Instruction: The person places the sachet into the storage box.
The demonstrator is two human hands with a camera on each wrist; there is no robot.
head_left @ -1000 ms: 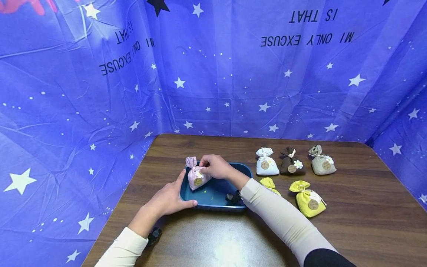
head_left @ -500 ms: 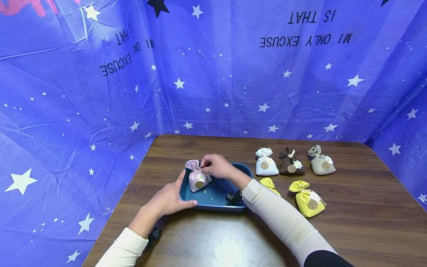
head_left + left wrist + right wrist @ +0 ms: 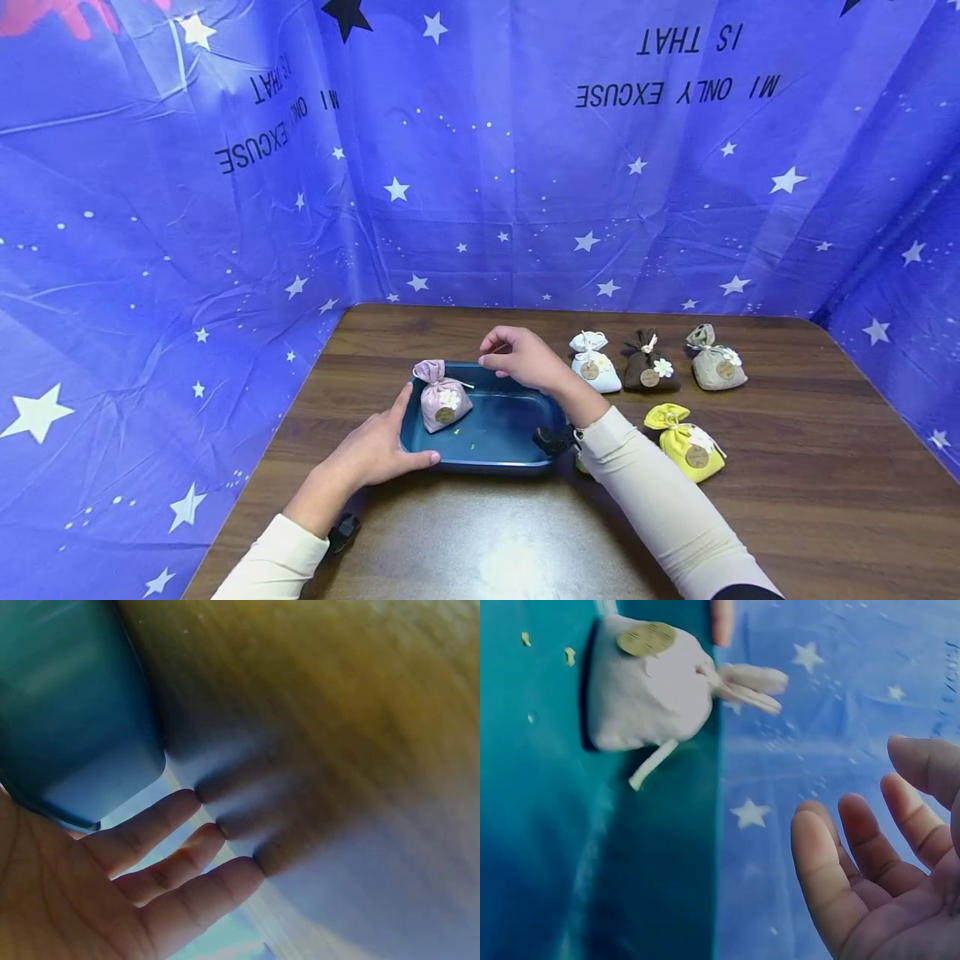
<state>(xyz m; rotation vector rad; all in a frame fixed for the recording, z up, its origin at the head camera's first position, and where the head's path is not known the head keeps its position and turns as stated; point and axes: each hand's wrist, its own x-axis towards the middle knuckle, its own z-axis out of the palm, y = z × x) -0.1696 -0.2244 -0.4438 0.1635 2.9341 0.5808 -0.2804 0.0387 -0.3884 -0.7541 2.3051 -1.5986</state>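
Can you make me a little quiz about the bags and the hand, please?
1. True or false: the right hand is holding nothing.
2. Which bag lies between the white bag and the grey bag?
3. Where is the pink bag?
A: underneath the white bag
B: in the blue tray
C: on top of the grey bag

Key: 1: true; 2: the brown bag; 3: B.
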